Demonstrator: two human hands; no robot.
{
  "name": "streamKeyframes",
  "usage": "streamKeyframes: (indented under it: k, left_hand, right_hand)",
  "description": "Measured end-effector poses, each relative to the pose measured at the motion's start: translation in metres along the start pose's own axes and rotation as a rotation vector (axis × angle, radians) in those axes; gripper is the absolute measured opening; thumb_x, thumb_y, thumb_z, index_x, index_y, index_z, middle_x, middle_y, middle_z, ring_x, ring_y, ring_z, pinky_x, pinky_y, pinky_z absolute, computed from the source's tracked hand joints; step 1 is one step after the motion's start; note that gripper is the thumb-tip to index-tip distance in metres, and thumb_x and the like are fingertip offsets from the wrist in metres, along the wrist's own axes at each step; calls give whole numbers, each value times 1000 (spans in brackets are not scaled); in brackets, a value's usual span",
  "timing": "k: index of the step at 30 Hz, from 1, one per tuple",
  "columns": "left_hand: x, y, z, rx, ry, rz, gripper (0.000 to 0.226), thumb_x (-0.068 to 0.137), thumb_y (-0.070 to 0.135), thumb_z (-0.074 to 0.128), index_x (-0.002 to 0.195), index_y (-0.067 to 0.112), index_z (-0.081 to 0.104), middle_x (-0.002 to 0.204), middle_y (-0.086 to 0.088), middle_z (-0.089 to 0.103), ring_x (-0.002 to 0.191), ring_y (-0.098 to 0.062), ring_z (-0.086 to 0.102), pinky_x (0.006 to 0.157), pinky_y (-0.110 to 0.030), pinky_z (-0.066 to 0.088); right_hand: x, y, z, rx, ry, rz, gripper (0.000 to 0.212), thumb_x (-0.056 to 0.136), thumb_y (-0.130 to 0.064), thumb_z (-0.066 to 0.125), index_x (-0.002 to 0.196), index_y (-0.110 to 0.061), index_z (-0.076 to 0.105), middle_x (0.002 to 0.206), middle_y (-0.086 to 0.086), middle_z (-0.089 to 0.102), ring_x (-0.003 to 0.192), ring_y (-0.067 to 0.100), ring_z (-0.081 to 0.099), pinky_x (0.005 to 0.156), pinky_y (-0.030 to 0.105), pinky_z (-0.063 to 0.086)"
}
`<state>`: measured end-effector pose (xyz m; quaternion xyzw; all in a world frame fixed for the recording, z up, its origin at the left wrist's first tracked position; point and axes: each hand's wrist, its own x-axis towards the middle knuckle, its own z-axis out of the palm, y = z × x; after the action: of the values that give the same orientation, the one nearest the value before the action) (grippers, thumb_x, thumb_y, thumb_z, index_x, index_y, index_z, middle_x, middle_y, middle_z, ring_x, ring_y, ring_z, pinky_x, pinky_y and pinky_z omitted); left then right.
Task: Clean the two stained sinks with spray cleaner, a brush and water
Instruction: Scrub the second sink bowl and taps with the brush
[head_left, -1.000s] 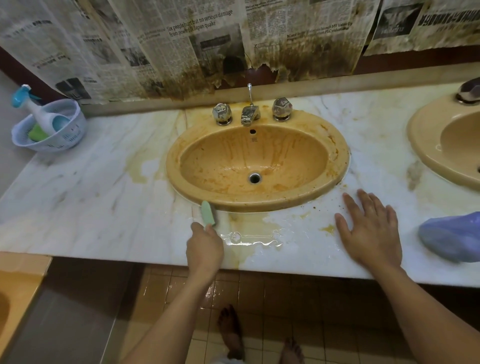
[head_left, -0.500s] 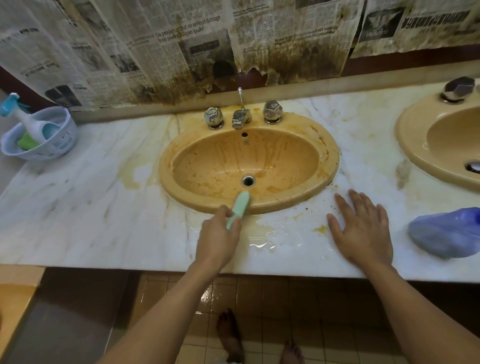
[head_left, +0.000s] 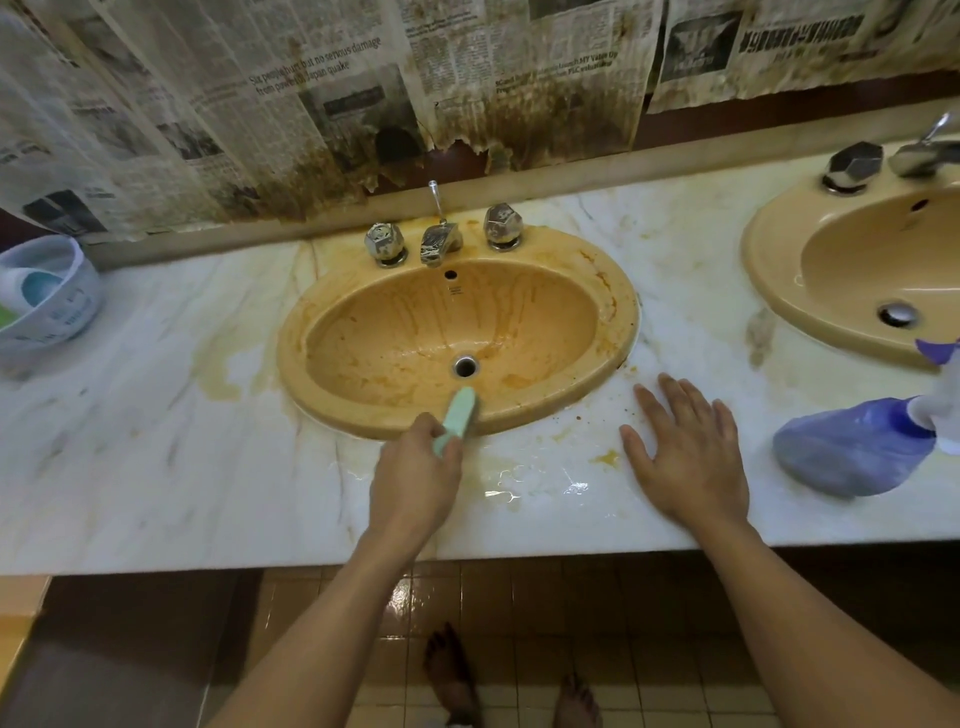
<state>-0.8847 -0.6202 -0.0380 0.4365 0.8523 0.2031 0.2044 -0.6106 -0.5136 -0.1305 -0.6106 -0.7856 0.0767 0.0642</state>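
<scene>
A stained yellow oval sink (head_left: 618, 322) is set in the marble counter, with orange-brown streaks inside its bowl. My left hand (head_left: 415, 478) grips a pale green brush (head_left: 457, 415), whose head lies over the sink's front rim and points at the drain (head_left: 464, 366). My right hand (head_left: 691, 452) rests flat and open on the wet counter, right of that sink. A second, cleaner yellow sink (head_left: 769, 270) shows at the right edge. A purple spray bottle (head_left: 852, 447) lies on its side on the counter, right of my right hand.
A white basket (head_left: 67, 306) holding another bottle stands at the counter's far left. Taps (head_left: 441, 239) sit behind the stained sink. Stained newspaper (head_left: 363, 93) covers the wall. Water and orange spots lie on the counter's front. My bare feet (head_left: 457, 675) stand on the tiled floor.
My left hand has carried the brush from the counter left of the puddle, right and forward over the sink's front rim. My right hand stayed flat on the counter.
</scene>
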Motion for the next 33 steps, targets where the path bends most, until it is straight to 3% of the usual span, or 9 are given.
streamKeyframes:
  k: [3, 7, 12, 16, 20, 26, 29, 31, 33]
  left_hand:
    - [31, -71, -56, 57, 150, -183, 17, 100, 28, 63, 104, 12, 67, 95, -22, 71, 87, -42, 64, 67, -38, 40]
    - [59, -111, -99, 126, 175, -292, 13, 99, 24, 62, 100, 12, 65, 90, -24, 68, 73, -37, 61, 63, -39, 49]
    - [31, -55, -39, 50, 90, -66, 13, 98, 26, 65, 103, 15, 66, 86, -19, 70, 80, -39, 66, 64, -41, 48]
    - [-3, 3, 21, 31, -44, 102, 10, 101, 31, 58, 108, 24, 60, 75, 1, 60, 62, -20, 57, 51, -34, 34]
    - [22, -17, 8, 17, 115, -15, 14, 101, 30, 59, 102, 17, 62, 77, -2, 60, 72, -29, 58, 59, -36, 38]
    - [-5, 5, 31, -49, 33, 110, 12, 104, 28, 55, 109, 18, 56, 76, -3, 61, 66, -24, 58, 52, -37, 37]
    - [-6, 28, 46, -138, -26, 161, 14, 103, 29, 56, 112, 18, 54, 81, -1, 64, 67, -23, 61, 56, -41, 48]
    - [-6, 38, 48, -271, -79, 140, 12, 103, 25, 56, 113, 21, 50, 87, -1, 63, 67, -16, 60, 51, -24, 45]
    - [-5, 44, 47, -393, -124, 150, 15, 105, 22, 56, 117, 23, 48, 94, -2, 64, 69, -10, 59, 52, -16, 42]
  right_hand:
    - [-1, -1, 1, 2, 8, 8, 71, 100, -63, 14, 161, -30, 30, 170, 0, 22, 157, 20, 15, 127, 49, 9]
    - [1, -1, 3, -18, 14, 5, 70, 101, -62, 16, 161, -30, 30, 170, 1, 23, 157, 21, 16, 127, 51, 11]
    - [2, -1, 4, -23, 7, 9, 69, 101, -62, 16, 162, -30, 28, 170, 1, 21, 157, 21, 14, 127, 51, 10]
    - [1, 0, 3, -22, 4, 10, 70, 101, -62, 16, 162, -31, 27, 171, 0, 20, 158, 20, 13, 127, 50, 9]
    - [0, 0, 2, 0, 6, 0, 69, 102, -62, 17, 162, -30, 28, 170, -1, 20, 158, 18, 13, 128, 48, 8]
    - [1, -1, 1, 60, 13, 15, 62, 104, -59, 26, 159, -31, 34, 169, -1, 24, 157, 18, 15, 128, 46, 5]
    - [-5, -9, -5, 302, 80, 108, 38, 103, -41, 53, 137, -28, 65, 154, 2, 50, 144, 23, 37, 121, 46, 24]
    - [-10, -33, -23, 589, 90, 211, 22, 101, -31, 60, 114, -25, 77, 128, 1, 67, 122, 25, 53, 106, 44, 42]
    - [-12, -69, -47, 850, -69, 268, 22, 103, -34, 59, 103, -26, 79, 106, -6, 72, 103, 16, 61, 90, 35, 49]
